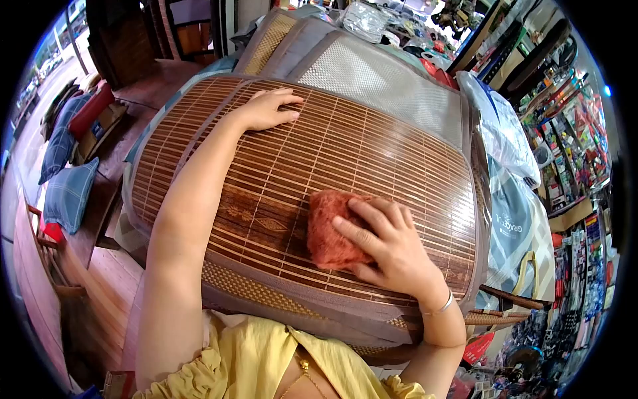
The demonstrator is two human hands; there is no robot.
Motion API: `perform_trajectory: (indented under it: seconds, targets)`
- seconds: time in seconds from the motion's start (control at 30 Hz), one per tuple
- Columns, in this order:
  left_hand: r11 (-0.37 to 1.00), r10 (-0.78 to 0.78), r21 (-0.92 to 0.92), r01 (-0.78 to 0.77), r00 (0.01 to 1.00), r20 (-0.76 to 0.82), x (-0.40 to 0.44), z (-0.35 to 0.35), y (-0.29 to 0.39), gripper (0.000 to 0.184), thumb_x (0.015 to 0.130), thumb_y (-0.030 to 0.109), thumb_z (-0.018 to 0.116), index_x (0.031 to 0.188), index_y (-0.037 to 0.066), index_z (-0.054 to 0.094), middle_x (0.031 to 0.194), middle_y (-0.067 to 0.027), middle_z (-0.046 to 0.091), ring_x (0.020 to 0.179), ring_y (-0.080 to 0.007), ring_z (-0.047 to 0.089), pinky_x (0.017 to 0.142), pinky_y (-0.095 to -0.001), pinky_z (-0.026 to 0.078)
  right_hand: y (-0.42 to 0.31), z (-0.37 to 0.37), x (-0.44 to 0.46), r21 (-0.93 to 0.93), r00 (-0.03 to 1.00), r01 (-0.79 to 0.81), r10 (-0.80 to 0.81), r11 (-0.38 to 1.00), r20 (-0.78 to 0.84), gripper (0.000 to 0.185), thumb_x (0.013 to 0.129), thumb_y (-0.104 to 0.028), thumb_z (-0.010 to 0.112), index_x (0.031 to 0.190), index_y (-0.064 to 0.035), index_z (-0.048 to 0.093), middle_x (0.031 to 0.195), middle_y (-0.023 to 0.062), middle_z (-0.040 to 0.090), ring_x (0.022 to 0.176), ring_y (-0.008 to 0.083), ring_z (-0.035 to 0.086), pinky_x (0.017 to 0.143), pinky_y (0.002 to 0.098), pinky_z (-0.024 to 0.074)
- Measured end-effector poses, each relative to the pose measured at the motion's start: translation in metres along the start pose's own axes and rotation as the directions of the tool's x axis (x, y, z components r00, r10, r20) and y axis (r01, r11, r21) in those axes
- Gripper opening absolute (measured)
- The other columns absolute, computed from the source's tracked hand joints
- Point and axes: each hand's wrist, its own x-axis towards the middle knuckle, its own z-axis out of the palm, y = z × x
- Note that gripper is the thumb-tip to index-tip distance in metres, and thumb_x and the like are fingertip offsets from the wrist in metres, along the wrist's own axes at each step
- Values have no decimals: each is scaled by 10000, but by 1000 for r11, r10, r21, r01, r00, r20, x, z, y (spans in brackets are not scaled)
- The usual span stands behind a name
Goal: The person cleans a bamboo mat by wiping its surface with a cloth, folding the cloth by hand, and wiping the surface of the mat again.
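A brown slatted bamboo mat with a dark fabric border lies in front of me. My left hand rests on its far left part, fingers spread and holding nothing. A folded, fuzzy reddish cloth lies on the near part of the mat, under my right hand. The fingers of my right hand press and curl over the cloth's right side, and a bracelet circles that wrist. Beside the cloth, to the left, a dark patterned band shows on the slats.
More woven mats lie beyond and beneath. Plastic-wrapped packages and a printed bag are at the right, near crowded shelves. Blue checked cushions and wooden furniture stand at the left.
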Motion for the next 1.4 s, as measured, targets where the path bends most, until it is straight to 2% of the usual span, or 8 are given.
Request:
perform_trajectory:
  seconds: [0.33, 0.43, 0.57, 0.73, 0.87, 1.0, 1.1, 1.4]
  targets:
    - [999, 43, 8, -43, 999, -7, 1, -1, -2, 572, 915, 507, 535, 1405, 219, 474, 1536, -114, 311, 1414, -324, 279, 1167, -460, 155, 116, 1, -43, -171, 764, -642, 605, 747, -226, 593, 840, -260, 639, 1361, -41, 459, 1486, 175, 368, 1372, 388, 313, 1120, 511, 253]
    - [999, 32, -7, -32, 999, 27, 4, 0, -5, 571, 920, 504, 546, 1425, 259, 445, 1553, -94, 274, 1432, -357, 210, 1162, -513, 180, 94, 2, -34, -240, 804, -595, 576, 767, -151, 637, 821, -305, 660, 1351, -17, 455, 1489, 180, 361, 1367, 405, 313, 1115, 513, 259]
    - [998, 67, 2, -67, 998, 12, 8, 4, -13, 571, 921, 508, 541, 1425, 260, 445, 1552, -96, 275, 1436, -344, 210, 1165, -503, 175, 31, -2, -6, -45, 970, -237, 234, 971, -62, 671, 750, -386, 734, 1276, -37, 507, 1422, 193, 437, 1327, 393, 365, 1098, 533, 273]
    - [998, 57, 4, -57, 998, 5, 1, 2, -3, 562, 924, 501, 524, 1408, 222, 469, 1537, -115, 306, 1422, -313, 264, 1169, -453, 154, -3, 5, 4, 5, 999, 27, -27, 1000, 19, 556, 777, -338, 725, 1239, -93, 535, 1414, 134, 451, 1267, 367, 424, 1042, 505, 334]
    - [1000, 23, 18, -23, 1000, -5, 0, 1, 0, 564, 927, 506, 517, 1410, 220, 466, 1537, -116, 306, 1422, -300, 268, 1170, -451, 155, 41, 7, -5, -91, 951, -304, 297, 948, -81, 595, 814, -289, 716, 1329, -87, 496, 1414, 143, 472, 1303, 360, 415, 1090, 497, 314]
    - [999, 34, 15, -34, 999, -5, 1, 1, -1, 573, 924, 511, 517, 1412, 215, 464, 1535, -116, 309, 1416, -297, 285, 1170, -455, 153, 105, 0, -35, -177, 750, -659, 623, 731, -220, 619, 867, -306, 667, 1407, -105, 441, 1410, 128, 492, 1293, 357, 430, 1102, 494, 295]
    - [1000, 14, 6, -14, 999, 48, 4, -1, -3, 591, 920, 546, 522, 1435, 272, 425, 1562, -85, 250, 1440, -363, 183, 1164, -539, 170, 115, 0, -44, -179, 681, -730, 683, 659, -263, 627, 887, -341, 632, 1432, -117, 417, 1430, 117, 475, 1296, 352, 426, 1104, 498, 286]
    - [998, 60, 12, -60, 998, -10, 3, 3, -7, 564, 923, 511, 519, 1407, 226, 469, 1536, -115, 307, 1427, -291, 258, 1173, -445, 148, -11, 8, 1, -25, 999, 31, -30, 999, 40, 670, 759, -349, 744, 1364, -175, 512, 1416, 105, 467, 1306, 341, 402, 1080, 511, 303]
